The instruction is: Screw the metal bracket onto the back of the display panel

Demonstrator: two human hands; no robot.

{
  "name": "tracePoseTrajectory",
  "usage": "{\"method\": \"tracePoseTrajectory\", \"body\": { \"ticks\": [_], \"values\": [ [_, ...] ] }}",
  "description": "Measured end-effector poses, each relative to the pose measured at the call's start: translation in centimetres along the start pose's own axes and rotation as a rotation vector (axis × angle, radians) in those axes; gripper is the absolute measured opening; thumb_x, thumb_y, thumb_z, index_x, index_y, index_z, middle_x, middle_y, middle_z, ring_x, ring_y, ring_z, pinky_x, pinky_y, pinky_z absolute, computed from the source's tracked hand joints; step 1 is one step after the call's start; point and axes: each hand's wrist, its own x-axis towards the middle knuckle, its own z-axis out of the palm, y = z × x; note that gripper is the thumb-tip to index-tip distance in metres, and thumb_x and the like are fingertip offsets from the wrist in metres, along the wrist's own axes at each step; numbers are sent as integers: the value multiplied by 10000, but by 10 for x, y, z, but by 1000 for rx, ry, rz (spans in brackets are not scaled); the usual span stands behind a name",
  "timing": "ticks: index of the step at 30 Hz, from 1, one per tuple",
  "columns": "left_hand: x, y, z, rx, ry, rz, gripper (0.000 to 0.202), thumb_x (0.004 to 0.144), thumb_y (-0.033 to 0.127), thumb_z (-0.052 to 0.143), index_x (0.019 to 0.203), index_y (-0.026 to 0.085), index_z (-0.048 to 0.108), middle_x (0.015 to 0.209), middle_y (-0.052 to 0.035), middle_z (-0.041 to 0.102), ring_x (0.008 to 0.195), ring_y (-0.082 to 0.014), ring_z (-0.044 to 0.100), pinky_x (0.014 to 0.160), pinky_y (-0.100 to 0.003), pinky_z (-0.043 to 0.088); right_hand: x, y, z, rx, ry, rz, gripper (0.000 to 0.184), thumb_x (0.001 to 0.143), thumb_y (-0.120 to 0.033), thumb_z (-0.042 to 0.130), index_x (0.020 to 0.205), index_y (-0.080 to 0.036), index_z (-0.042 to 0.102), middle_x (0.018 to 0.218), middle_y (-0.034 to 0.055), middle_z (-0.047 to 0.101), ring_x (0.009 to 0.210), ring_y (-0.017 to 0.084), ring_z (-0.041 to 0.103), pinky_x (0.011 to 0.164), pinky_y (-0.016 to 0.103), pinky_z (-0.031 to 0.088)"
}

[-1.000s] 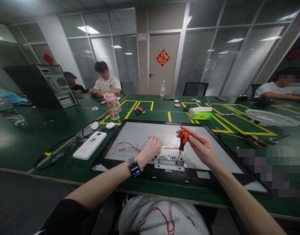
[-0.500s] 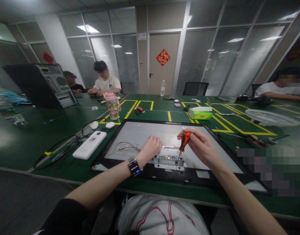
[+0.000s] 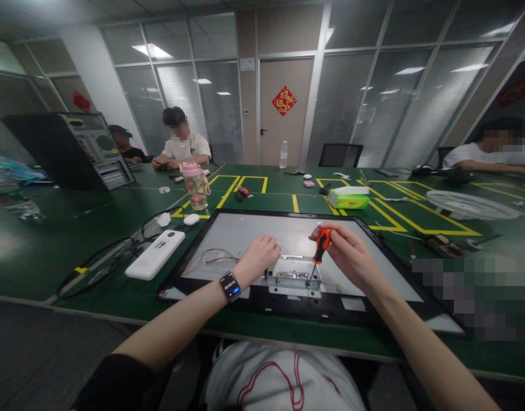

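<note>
A monitor panel [image 3: 374, 268] lies back-up on the green table, black frame around a grey metal back. My right hand [image 3: 350, 254] is closed on an orange-and-black screwdriver [image 3: 320, 246], held nearly upright with its tip down on a small metal bracket [image 3: 294, 275] near the panel's front edge. My left hand [image 3: 259, 257], a watch on its wrist, is curled into a loose fist and rests on the bracket's left end. Thin coloured wires [image 3: 211, 258] run across the panel to the left of that hand.
A white power bank [image 3: 155, 261] and black cables [image 3: 104, 265] lie left of the panel. Behind stand a pink-lidded bottle [image 3: 195, 185], a green tissue pack [image 3: 348, 198], a computer case [image 3: 78, 149] and a white fan grille [image 3: 472, 204]. Other people sit at the far left and far right.
The screwdriver tilted a little and my right hand shifted slightly on its handle. The view drifted a little; my left hand stays on the bracket.
</note>
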Motion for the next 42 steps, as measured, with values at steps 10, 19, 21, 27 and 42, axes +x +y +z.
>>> {"method": "tracePoseTrajectory", "body": {
  "ticks": [10,19,21,27,42],
  "values": [
    [-5,-20,5,-294,-11,-145,250,964,88,388,1004,168,622,933,-45,648,864,-181,622,776,-282,465,0,-3,-3,-8,-19,34,275,835,-478,670,1026,-282,701,900,51,691,872,211,655,831,397,549],
    [-4,-16,7,-361,-44,-140,230,995,140,358,991,172,586,951,-49,651,876,-188,625,781,-289,470,-2,-4,-4,16,-88,30,193,827,-420,698,969,-293,729,905,35,687,882,195,657,868,390,541],
    [-4,-16,7,-364,-50,-143,225,992,136,361,998,171,584,961,-51,651,875,-187,626,778,-288,471,-3,-5,-3,26,-96,56,232,863,-433,650,1036,-291,713,908,51,701,897,208,657,850,402,545],
    [-3,-16,7,-366,-62,-145,225,994,146,361,1010,177,583,972,-53,651,874,-190,625,776,-293,472,0,-4,-1,28,-78,-11,205,739,-475,767,817,-287,737,954,31,625,891,195,632,943,452,527],
    [-4,-15,5,-378,-56,-143,222,992,138,362,1001,175,581,968,-52,651,865,-192,627,769,-289,469,-1,-3,-1,27,-71,-20,194,812,-462,701,876,-282,732,967,41,655,905,198,639,913,414,521]
  ]
}}
